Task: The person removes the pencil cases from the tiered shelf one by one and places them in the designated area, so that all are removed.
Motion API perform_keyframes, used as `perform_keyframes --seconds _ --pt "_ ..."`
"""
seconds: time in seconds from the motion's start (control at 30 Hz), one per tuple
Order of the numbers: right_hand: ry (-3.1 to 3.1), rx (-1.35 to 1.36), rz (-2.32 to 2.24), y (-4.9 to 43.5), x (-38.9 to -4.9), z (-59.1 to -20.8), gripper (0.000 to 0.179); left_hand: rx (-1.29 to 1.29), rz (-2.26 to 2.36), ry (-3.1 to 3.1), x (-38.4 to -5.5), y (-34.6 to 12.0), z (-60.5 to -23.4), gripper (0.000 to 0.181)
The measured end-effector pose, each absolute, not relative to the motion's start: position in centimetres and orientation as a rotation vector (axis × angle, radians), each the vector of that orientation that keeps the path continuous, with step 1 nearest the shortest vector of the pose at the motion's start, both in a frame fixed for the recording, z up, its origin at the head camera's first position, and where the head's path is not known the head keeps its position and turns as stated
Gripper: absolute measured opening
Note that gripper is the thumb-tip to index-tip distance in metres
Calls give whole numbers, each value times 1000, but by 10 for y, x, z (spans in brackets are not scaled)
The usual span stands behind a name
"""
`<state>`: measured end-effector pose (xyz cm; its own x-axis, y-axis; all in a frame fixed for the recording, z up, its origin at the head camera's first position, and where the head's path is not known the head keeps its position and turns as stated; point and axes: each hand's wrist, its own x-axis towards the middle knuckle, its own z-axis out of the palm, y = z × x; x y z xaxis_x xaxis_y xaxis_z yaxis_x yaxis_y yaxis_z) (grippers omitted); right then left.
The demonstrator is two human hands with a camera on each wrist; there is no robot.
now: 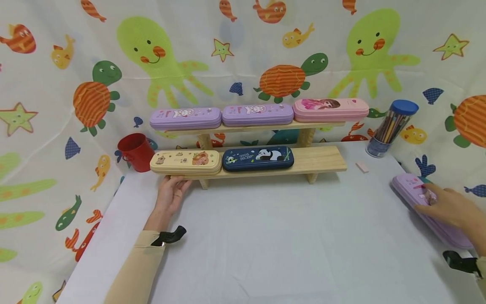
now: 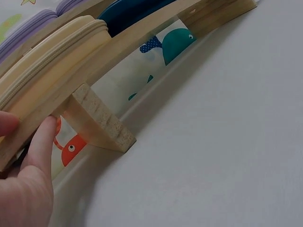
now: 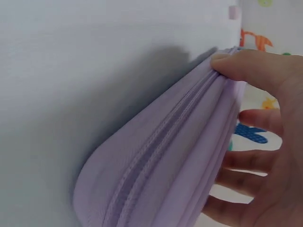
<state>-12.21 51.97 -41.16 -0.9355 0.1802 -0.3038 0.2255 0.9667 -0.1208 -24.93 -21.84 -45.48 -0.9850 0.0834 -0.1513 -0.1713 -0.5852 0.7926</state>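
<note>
Under the left end of a two-tier wooden shelf (image 1: 320, 160), my left hand (image 1: 171, 194) grips the lower board's front edge. In the left wrist view, one fingertip lies at the board's face and another digit (image 2: 41, 142) reaches below it. A cream pencil case (image 1: 185, 162) with bear pictures sits on the board just above that hand. Far to the right, my right hand (image 1: 452, 209) holds a lilac pencil case (image 1: 410, 183) across its width. The right wrist view shows the thumb (image 3: 227, 65) on the zipper side of the lilac case (image 3: 156, 161), the fingers at its other side.
A navy panda pencil case (image 1: 258, 158) lies beside the cream one. Two purple cases (image 1: 186, 118) and a pink case (image 1: 330, 109) line the upper tier. A red mug (image 1: 136, 153) stands left, a pencil jar (image 1: 391, 126) and a small pink block (image 1: 362, 167) right.
</note>
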Motion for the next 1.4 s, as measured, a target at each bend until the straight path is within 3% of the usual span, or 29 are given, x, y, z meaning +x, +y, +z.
perform_keyframes --seconds 0.33,0.97,1.4 --pt "2828 386 -229 518 -116 -421 115 -148 2674 1355 -249 -217 -455 70" --pt "2888 332 -158 508 -123 -415 109 -154 2671 1377 -248 -217 -456 70" --pt "3054 -103 -91 448 -156 -387 77 -182 2685 1361 -250 -217 -456 69"
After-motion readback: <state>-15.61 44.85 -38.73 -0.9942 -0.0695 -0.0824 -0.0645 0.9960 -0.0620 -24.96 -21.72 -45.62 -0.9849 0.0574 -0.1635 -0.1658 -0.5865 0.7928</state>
